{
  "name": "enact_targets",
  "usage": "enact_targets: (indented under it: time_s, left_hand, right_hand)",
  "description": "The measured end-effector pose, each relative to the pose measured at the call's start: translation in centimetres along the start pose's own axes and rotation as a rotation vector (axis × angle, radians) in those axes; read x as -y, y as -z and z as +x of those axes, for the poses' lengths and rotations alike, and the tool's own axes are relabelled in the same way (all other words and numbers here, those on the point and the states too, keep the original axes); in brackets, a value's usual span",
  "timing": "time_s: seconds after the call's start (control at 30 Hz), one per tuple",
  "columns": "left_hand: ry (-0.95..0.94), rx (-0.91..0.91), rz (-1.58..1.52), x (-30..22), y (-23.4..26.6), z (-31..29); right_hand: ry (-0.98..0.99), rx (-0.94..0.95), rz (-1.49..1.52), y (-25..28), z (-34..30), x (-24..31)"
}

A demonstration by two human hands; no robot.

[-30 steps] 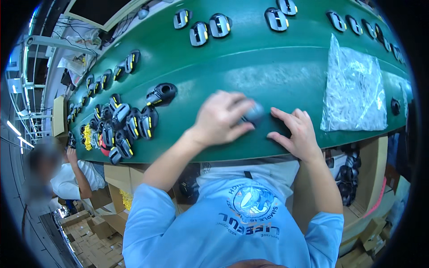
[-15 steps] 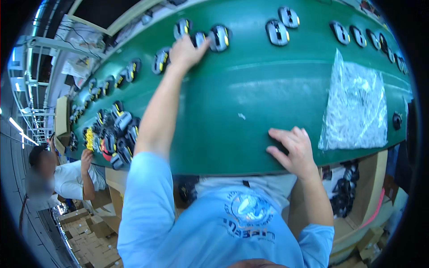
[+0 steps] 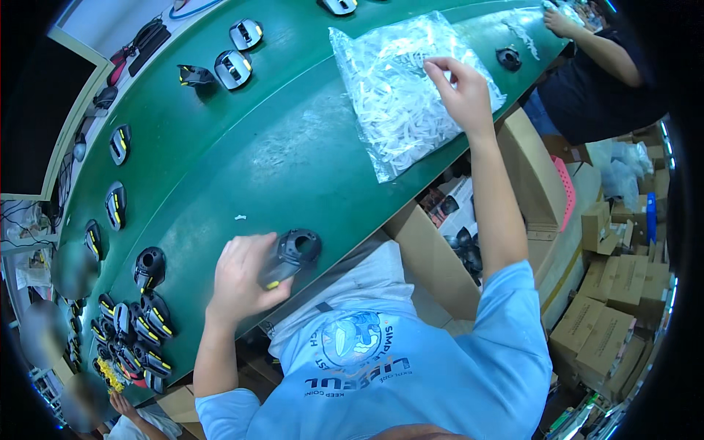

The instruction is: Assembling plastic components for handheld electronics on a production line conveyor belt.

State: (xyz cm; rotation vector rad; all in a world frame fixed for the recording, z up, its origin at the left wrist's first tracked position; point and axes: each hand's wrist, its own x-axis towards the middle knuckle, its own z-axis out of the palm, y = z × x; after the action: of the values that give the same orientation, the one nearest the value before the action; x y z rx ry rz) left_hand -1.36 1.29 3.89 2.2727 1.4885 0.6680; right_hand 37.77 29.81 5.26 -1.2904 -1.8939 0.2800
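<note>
— What's at the far left?

— A heap of black-and-yellow parts (image 3: pixel 132 334) on the green belt (image 3: pixel 242 169), with more spaced along its far edge.

— And the hands?

— The left hand (image 3: pixel 240 282) is closed around a black housing (image 3: pixel 292 255) at the belt's near edge. The right hand (image 3: pixel 460 92) pinches at a clear plastic bag (image 3: pixel 400 95) of white pieces, lying flat further right.

— Room to move?

— The belt's middle is bare between them. Brown cardboard boxes (image 3: pixel 612 315) are stacked on the floor at right.
</note>
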Motion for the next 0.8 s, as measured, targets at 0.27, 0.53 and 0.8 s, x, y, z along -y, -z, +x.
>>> enact_targets:
  time_s: [0.27,0.53,0.8]
  left_hand:
    - [0.155,-0.257,0.198,4.5,-0.4,1.8]
    - [0.096,-0.19,0.166,2.1,-1.3,2.0]
    - [0.084,-0.245,0.17,0.8,-2.9,1.2]
  right_hand:
    - [0.077,0.576,-0.204,-4.3,3.9,-4.3]
    - [0.223,0.062,-0.153,-0.9,2.1,-4.4]
    - [0.478,0.364,0.218,-4.2,-5.7,10.7]
